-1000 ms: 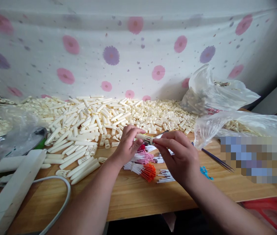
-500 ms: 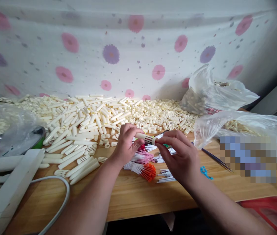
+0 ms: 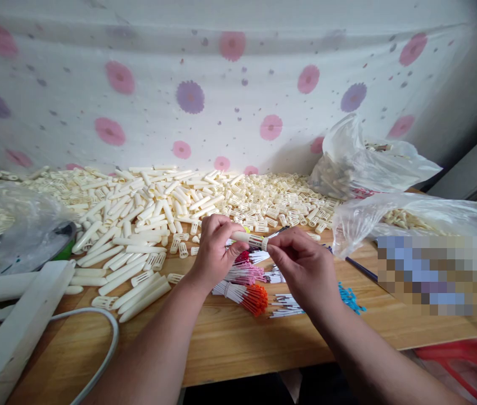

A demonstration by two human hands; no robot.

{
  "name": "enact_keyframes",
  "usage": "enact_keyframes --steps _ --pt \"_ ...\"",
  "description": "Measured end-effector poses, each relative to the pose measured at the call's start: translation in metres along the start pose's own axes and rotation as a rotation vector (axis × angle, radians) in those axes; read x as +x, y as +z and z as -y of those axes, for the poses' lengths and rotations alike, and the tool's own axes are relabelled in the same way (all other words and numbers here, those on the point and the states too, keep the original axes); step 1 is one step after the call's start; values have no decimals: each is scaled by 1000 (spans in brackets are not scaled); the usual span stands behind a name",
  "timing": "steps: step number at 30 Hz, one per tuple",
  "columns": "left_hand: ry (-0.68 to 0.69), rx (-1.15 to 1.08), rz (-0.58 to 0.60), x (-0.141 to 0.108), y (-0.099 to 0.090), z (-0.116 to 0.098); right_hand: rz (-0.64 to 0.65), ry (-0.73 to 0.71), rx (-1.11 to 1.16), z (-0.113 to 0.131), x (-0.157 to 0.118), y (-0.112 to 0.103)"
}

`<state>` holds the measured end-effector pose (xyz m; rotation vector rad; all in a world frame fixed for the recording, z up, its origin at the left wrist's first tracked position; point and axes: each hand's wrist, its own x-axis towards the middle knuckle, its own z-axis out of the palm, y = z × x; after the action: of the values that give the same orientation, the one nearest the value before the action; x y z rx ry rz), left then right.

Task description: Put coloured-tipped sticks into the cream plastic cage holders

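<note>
My left hand [image 3: 213,250] is closed around a cream plastic tube [image 3: 241,236], thumb along its near side. A slotted cream cap [image 3: 257,242] sits at the tube's right end, and my right hand [image 3: 306,270] pinches the cap's ringed end between thumb and fingers. Both hands hover over the table at mid-view. Below them lie bundles of thin white sticks: one with orange tips [image 3: 255,298], one with pink tips [image 3: 244,274] and one with blue tips [image 3: 350,298], partly behind my right wrist. Whether anything is inside the tube, I cannot tell.
A wide heap of cream tubes [image 3: 154,197] and slotted caps [image 3: 259,197] covers the back of the wooden table [image 3: 230,349]. Clear plastic bags [image 3: 373,169] stand at right. A white bar-shaped object [image 3: 23,332] and a white cable [image 3: 114,337] lie at left.
My right hand has drawn its fingers in closer and shifted slightly left, uncovering more of the blue tips. The tube and cap stay held between both hands.
</note>
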<state>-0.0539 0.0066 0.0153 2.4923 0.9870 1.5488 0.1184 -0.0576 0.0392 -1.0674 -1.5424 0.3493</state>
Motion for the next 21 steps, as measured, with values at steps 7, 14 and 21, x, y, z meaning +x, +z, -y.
enact_keyframes --steps 7,14,21 --pt "-34 -33 4 -1 1 2 59 71 139 -3 -3 2" --pt "-218 -482 189 1 -1 2 10 40 275 -7 -13 -16" --pt "-334 -813 334 -2 0 5 125 -104 -83 -38 -48 -58"
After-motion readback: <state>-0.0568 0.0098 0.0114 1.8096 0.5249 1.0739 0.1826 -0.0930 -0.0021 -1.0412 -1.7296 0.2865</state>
